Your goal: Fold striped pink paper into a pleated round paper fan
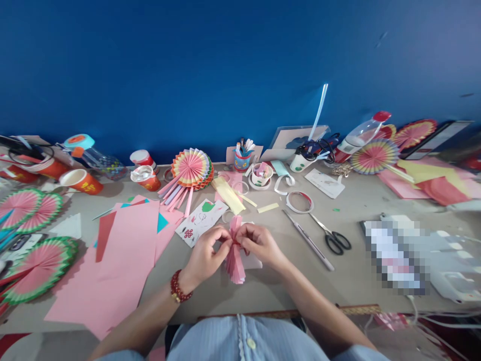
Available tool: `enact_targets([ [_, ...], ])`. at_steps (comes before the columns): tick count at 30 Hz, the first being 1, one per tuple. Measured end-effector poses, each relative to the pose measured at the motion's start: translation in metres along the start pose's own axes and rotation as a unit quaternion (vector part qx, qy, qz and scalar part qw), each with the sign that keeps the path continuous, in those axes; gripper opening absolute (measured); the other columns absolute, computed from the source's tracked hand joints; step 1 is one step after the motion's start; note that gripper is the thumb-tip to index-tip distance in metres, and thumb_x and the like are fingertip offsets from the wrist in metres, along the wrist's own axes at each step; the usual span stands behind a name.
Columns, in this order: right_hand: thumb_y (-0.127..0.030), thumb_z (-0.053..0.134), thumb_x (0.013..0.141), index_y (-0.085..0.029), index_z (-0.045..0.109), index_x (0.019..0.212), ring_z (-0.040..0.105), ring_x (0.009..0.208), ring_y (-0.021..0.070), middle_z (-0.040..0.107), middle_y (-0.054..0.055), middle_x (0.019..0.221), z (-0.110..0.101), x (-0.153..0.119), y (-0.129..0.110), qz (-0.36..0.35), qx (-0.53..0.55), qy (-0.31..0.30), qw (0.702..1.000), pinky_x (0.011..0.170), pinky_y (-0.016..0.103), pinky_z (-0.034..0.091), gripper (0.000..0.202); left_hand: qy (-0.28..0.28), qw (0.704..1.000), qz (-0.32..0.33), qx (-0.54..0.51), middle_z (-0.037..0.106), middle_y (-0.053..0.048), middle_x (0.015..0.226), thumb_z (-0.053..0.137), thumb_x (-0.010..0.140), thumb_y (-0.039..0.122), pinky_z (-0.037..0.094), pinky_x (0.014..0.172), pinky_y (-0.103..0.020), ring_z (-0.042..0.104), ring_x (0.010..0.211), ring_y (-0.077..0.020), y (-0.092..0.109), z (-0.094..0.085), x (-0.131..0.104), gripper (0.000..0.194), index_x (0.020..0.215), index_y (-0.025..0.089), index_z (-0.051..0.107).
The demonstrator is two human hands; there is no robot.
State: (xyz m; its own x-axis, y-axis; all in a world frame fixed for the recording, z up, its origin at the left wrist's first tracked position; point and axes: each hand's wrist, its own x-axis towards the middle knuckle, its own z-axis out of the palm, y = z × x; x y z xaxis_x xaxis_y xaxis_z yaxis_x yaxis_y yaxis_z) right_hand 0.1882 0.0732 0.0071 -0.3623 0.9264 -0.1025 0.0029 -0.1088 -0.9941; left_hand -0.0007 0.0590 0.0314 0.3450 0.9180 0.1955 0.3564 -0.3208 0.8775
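Observation:
Pleated pink paper is pinched near its middle between both hands, its folds spreading above and below the fingers. My left hand, with a red bead bracelet on the wrist, closes on it from the left. From the right, my right hand grips the same spot with thumb and fingers. The fingertips hide the middle of the folds. A white piece of paper lies beneath. To the right are a grey craft knife and black-handled scissors.
Pink sheets cover the table's left side, beside finished paper fans. Along the blue wall stand a fan stack, a pen cup and red cups. A tape roll lies behind the scissors; a blurred device is at right.

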Motion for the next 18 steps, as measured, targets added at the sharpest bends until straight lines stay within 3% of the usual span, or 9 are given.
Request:
enact_targets([
  [18, -0.015, 0.055, 0.073, -0.017, 0.058, 0.073, 0.050, 0.052, 0.0082, 0.054, -0.004, 0.065, -0.0009, -0.0010, -0.0003, -0.001, 0.003, -0.007, 1.000, 0.051, 0.020, 0.043, 0.004, 0.014, 1.000, 0.016, -0.006, 0.063, -0.002, 0.086, 0.055, 0.087, 0.011, 0.049, 0.078, -0.029, 0.061, 0.083, -0.0164, -0.0001, 0.0008, 0.0008, 0.011, 0.080, 0.020, 0.056],
])
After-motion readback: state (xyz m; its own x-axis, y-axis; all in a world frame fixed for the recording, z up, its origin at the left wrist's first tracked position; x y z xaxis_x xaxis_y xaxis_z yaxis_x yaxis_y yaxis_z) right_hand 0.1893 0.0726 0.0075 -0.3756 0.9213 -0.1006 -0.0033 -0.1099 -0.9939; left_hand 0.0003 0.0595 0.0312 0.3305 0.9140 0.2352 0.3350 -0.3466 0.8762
